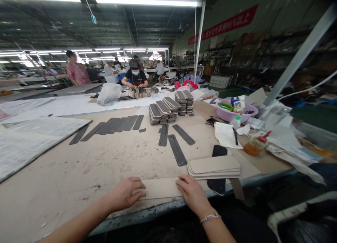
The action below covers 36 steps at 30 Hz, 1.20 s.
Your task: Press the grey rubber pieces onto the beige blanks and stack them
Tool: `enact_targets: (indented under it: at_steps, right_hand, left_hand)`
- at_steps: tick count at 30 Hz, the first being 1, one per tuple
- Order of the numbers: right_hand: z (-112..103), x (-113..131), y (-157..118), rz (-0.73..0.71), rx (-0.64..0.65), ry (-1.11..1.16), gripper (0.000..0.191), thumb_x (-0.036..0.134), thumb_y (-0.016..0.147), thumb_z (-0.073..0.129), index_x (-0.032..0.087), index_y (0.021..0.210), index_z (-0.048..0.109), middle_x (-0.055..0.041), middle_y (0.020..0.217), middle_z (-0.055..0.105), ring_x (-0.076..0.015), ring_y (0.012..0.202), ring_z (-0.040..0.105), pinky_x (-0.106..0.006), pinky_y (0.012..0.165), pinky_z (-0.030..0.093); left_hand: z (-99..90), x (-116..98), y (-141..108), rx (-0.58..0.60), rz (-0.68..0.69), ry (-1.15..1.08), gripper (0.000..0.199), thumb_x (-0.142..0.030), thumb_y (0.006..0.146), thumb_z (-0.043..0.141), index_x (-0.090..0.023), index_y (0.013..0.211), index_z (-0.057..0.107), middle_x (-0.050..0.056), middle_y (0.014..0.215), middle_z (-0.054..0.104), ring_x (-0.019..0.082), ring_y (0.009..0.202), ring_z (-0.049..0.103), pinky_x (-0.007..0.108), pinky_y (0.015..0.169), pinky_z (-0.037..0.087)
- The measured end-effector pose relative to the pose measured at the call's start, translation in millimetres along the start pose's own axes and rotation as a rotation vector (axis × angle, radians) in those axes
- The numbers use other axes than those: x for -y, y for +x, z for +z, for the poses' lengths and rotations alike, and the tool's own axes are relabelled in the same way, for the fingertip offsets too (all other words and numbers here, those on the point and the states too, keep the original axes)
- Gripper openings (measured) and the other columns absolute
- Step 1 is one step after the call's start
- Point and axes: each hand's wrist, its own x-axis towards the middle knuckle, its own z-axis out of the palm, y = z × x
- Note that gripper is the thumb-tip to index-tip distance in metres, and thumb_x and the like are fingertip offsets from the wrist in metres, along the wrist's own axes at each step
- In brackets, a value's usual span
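Observation:
A long beige panel lies near the front edge of the table, between my two hands. My left hand is at its left end, fingers bent over that end. On the right end rests my right hand, its fingers curled over the panel. Just right of it is a stack of beige round-cornered panels. A black strip sticks out from under the stack. Beyond my hands lie loose dark grey strips, one of them pointing toward my right hand.
Stacks of grey-and-beige pieces stand farther back. More grey strips lie in a row at left, near a white sheet. At right are a purple basin, a notepad and a glue bottle. A co-worker sits opposite.

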Motion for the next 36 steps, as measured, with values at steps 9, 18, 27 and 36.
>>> enact_targets:
  at_steps: [9,18,27,36]
  right_hand:
    - [-3.7,-3.3,-22.8,0.022,-0.081,0.085,0.024,0.025,0.083,0.054,0.021,0.106,0.06,-0.0103,0.109,0.055,-0.0223,0.104,0.051,-0.04,0.092,0.046]
    - [-12.1,-8.9,-24.8,0.088,-0.026,0.149,0.019,0.018,0.084,0.051,0.023,0.097,0.064,-0.0079,0.104,0.056,-0.0212,0.099,0.052,-0.037,0.086,0.047]
    - [-8.9,-7.3,-21.6,0.081,-0.039,0.2,0.024,0.017,0.081,0.053,0.022,0.102,0.062,-0.0084,0.104,0.057,-0.0216,0.1,0.051,-0.038,0.087,0.047]
    - [2.3,-13.3,-25.7,0.243,-0.326,0.464,0.033,0.028,0.082,0.055,0.022,0.114,0.06,-0.0109,0.114,0.057,-0.0232,0.109,0.051,-0.043,0.097,0.042]
  left_hand:
    - [30.6,-51.7,149.6,-0.055,0.095,0.136,0.025,-0.029,0.087,0.047,-0.019,0.079,0.068,0.005,0.078,0.061,0.018,0.079,0.056,0.032,0.076,0.04]
    - [56.3,-62.8,186.7,0.025,0.094,0.209,0.019,-0.019,0.077,0.052,-0.013,0.066,0.066,0.01,0.076,0.059,0.023,0.077,0.055,0.041,0.073,0.034]
    - [54.5,-70.6,205.5,0.046,0.016,0.208,0.011,-0.015,0.065,0.058,-0.01,0.069,0.067,0.012,0.076,0.062,0.026,0.076,0.058,0.041,0.072,0.039]
    - [-11.6,-61.2,179.5,-0.142,-0.14,-0.038,0.02,-0.016,0.072,0.048,-0.012,0.078,0.067,0.007,0.079,0.063,0.017,0.074,0.058,0.027,0.068,0.044]
